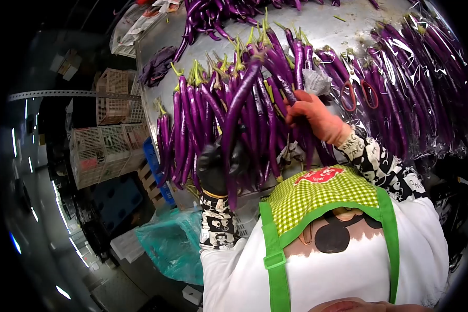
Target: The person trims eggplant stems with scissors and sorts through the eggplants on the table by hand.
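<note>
My left hand (217,165), in a black glove, is closed around a long purple eggplant (240,96) that slants up over the pile. In an orange glove, my right hand (316,115) has its fingers curled around the lower part of another eggplant (280,73). Beneath both hands lies a row of loose eggplants (192,112), green stems pointing away from me. Scissors (354,83) with red handles rest on clear-wrapped eggplants (400,88) to the right. Crumpled paper (317,81) sits just beyond my right hand.
More eggplants (208,18) are heaped at the far side of the metal table (327,23). A dark purple cloth (158,65) lies by its left edge. Plastic crates (106,153) stand on the left, and a teal plastic bag (174,244) hangs below the near edge.
</note>
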Motion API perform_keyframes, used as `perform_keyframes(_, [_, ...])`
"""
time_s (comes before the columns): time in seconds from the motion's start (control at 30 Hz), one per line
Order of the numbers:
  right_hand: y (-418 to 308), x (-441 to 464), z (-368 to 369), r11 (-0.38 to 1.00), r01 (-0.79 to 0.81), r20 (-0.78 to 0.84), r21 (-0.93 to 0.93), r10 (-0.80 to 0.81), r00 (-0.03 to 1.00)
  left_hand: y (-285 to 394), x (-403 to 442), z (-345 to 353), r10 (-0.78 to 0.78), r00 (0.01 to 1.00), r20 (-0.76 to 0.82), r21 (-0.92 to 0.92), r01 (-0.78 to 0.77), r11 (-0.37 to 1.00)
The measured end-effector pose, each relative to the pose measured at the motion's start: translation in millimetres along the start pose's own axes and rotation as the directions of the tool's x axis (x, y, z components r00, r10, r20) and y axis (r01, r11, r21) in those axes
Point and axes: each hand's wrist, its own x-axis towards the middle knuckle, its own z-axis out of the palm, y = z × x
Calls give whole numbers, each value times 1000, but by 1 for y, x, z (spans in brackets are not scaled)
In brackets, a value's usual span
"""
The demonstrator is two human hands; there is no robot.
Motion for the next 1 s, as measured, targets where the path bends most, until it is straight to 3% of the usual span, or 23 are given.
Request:
perform_keyframes(0.07, [-5, -15, 24, 975, 24, -20, 220, -20, 1000, -5, -4, 5, -85, 996, 8, -77, 85, 993])
perform_keyframes(0.13, [0, -15, 37, 860, 54, 4, 507, -65, 998, -10, -7, 13, -184, 983, 26, -152, 185, 971])
perform_keyframes(0.17, [3, -11, 35, 801, 65, 115, 595, -165, 980, -12, -9, 17, -229, 973, 32, -182, 231, 956])
perform_keyframes(0.2, [6, -7, 35, 859, 305, 137, 411, -389, 911, -17, -13, 19, -269, 962, 43, -207, 272, 940])
perform_keyframes(0.23, [8, -4, 36, 815, 537, 211, 216, -576, 790, -19, -17, 21, -306, 951, 48, -229, 309, 923])
perform_keyframes(0.33, [-1, -4, 38, 782, 601, 322, 163, -618, 717, -25, -30, 27, -401, 913, 71, -284, 404, 869])
perform_keyframes(0.37, [-1, -5, 40, 841, 347, 281, 415, -481, 830, -26, -34, 28, -430, 899, 76, -295, 433, 852])
perform_keyframes(0.47, [-22, -25, 51, 817, 46, 246, 575, -226, 943, -27, -41, 34, -493, 866, 83, -309, 492, 814])
perform_keyframes(0.57, [-28, -30, 58, 937, 112, 172, 331, -177, 969, -25, -40, 45, -530, 846, 58, -262, 525, 810])
perform_keyframes(0.67, [-28, -34, 60, 953, 67, 155, 296, -117, 981, -14, -28, 68, -475, 876, -83, 74, 480, 874])
perform_keyframes(0.77, [-24, -34, 59, 954, 53, 156, 294, -103, 982, -12, -23, 71, -430, 866, -254, 347, 497, 795])
perform_keyframes(0.83, [-19, -33, 56, 946, 63, 172, 318, -123, 977, -13, -20, 78, -429, 835, -345, 363, 540, 759])
perform_keyframes(0.87, [-16, -33, 55, 941, 68, 178, 330, -133, 975, -13, -18, 82, -465, 803, -374, 277, 575, 770])
perform_keyframes(0.9, [-13, -33, 55, 955, 100, 154, 280, -148, 977, -14, -16, 85, -501, 769, -397, 188, 602, 776])
perform_keyframes(1.0, [-3, -33, 55, 978, 152, 98, 139, -167, 981, -12, -16, 94, -452, 734, -507, 199, 609, 767])
